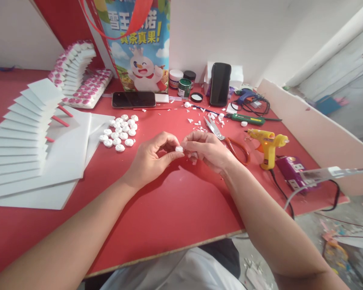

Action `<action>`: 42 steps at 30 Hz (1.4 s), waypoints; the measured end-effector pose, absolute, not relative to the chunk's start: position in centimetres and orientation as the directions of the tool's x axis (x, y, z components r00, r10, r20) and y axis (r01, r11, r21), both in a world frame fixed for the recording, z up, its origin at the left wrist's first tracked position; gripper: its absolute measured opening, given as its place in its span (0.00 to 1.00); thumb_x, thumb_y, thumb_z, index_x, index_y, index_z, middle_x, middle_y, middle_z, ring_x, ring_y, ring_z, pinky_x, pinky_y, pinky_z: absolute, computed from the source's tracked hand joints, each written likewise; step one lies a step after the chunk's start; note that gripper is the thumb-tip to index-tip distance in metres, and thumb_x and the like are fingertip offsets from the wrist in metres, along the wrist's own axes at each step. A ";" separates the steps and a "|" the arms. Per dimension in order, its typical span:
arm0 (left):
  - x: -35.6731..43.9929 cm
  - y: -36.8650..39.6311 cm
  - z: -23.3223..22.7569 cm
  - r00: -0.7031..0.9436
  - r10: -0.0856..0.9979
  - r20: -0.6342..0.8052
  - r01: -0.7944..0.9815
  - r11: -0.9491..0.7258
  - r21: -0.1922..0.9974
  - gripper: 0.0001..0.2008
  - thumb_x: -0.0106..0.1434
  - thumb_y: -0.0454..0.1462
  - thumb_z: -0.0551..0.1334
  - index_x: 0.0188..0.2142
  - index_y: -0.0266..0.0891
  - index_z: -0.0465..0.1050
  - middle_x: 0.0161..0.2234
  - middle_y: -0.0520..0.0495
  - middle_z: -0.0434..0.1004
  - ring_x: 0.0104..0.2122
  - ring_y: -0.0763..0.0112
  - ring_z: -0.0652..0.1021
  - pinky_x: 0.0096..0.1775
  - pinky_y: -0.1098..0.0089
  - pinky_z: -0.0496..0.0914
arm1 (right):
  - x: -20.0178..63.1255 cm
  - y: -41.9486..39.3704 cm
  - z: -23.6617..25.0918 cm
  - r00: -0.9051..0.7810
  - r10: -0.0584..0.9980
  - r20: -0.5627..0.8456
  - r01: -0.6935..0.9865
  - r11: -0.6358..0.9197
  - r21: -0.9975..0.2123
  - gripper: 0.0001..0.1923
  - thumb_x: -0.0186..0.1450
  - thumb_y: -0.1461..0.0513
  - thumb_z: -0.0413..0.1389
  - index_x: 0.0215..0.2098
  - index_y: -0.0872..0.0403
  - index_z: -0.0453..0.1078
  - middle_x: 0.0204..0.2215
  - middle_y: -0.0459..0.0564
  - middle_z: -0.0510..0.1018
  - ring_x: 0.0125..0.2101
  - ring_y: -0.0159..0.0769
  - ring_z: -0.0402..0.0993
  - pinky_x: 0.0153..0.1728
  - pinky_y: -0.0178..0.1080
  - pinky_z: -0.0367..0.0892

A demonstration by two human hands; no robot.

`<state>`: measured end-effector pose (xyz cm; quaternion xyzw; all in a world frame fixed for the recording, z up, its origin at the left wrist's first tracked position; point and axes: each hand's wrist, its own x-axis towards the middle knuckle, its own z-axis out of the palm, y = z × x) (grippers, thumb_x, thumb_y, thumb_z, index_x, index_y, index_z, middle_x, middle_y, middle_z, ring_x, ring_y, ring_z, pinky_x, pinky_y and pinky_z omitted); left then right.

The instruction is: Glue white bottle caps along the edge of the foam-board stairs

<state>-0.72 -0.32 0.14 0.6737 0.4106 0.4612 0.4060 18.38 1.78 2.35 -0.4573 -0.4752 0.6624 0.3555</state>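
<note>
A small white round piece [179, 149] is pinched between the thumb and forefinger of my left hand [154, 155], above the middle of the red table. My right hand [207, 149] meets it from the other side, its fingers curled and their tips against or close beside the piece. Whether those right fingers grip anything of their own is hidden. Left of my hands lies a cluster of several similar white pieces [117, 133] with swirled tops. Orange-handled scissors [237, 150] lie partly open just beyond my right wrist.
A yellow glue gun [268, 145] stands at right near a purple box [293, 171]. Fanned white boards [21, 137] fill the left side. Behind are a phone [133, 100], an upright phone [220, 84], paint jars [184, 87], a green-handled tool [248, 119], white scraps and a printed bag [139, 52].
</note>
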 end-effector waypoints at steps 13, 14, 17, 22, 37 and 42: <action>-0.8 -0.2 -0.2 0.242 0.920 0.307 0.194 -0.356 0.914 0.08 0.62 0.39 0.69 0.36 0.42 0.72 0.33 0.52 0.78 0.32 0.72 0.77 0.36 0.73 0.74 | 18.2 1.9 2.1 -0.344 0.904 -0.254 -0.023 -0.278 -0.960 0.12 0.53 0.58 0.69 0.28 0.56 0.72 0.18 0.43 0.73 0.17 0.26 0.64 0.18 0.30 0.61; -0.8 -0.2 -0.2 0.241 0.920 0.308 0.197 -0.357 0.913 0.08 0.62 0.39 0.69 0.36 0.42 0.72 0.33 0.52 0.78 0.32 0.72 0.77 0.36 0.73 0.74 | 18.2 1.9 2.1 -0.343 0.905 -0.253 -0.022 -0.277 -0.961 0.12 0.53 0.58 0.69 0.28 0.56 0.72 0.18 0.43 0.73 0.17 0.26 0.64 0.18 0.30 0.61; -0.7 -0.2 -0.2 0.227 0.927 0.299 0.194 -0.344 0.919 0.09 0.61 0.38 0.70 0.37 0.42 0.71 0.33 0.52 0.78 0.33 0.72 0.78 0.36 0.73 0.74 | 18.2 1.9 2.1 -0.341 0.905 -0.254 -0.021 -0.278 -0.960 0.12 0.53 0.58 0.68 0.28 0.56 0.73 0.19 0.43 0.73 0.18 0.26 0.65 0.17 0.30 0.60; -0.6 -0.3 0.0 0.220 0.930 0.296 0.170 -0.335 0.927 0.10 0.61 0.37 0.70 0.36 0.42 0.70 0.32 0.54 0.77 0.32 0.73 0.78 0.35 0.74 0.74 | 18.2 1.9 2.1 -0.338 0.907 -0.250 -0.025 -0.274 -0.961 0.10 0.53 0.59 0.67 0.28 0.56 0.73 0.19 0.44 0.73 0.19 0.27 0.66 0.18 0.31 0.61; -0.7 -0.2 -0.2 0.228 0.902 0.366 0.189 -0.410 0.892 0.07 0.62 0.35 0.70 0.35 0.42 0.72 0.31 0.55 0.77 0.31 0.75 0.77 0.35 0.75 0.73 | 18.2 1.9 2.2 -0.338 0.906 -0.254 -0.030 -0.280 -0.959 0.09 0.53 0.60 0.66 0.28 0.56 0.72 0.19 0.45 0.73 0.19 0.28 0.65 0.18 0.31 0.61; -0.6 -0.2 -0.3 0.227 0.904 0.362 0.172 -0.403 0.899 0.07 0.62 0.35 0.70 0.35 0.42 0.71 0.31 0.55 0.76 0.31 0.74 0.77 0.35 0.74 0.73 | 18.2 1.9 2.1 -0.339 0.906 -0.254 -0.029 -0.280 -0.959 0.10 0.53 0.60 0.67 0.28 0.56 0.73 0.18 0.44 0.73 0.18 0.28 0.66 0.18 0.31 0.60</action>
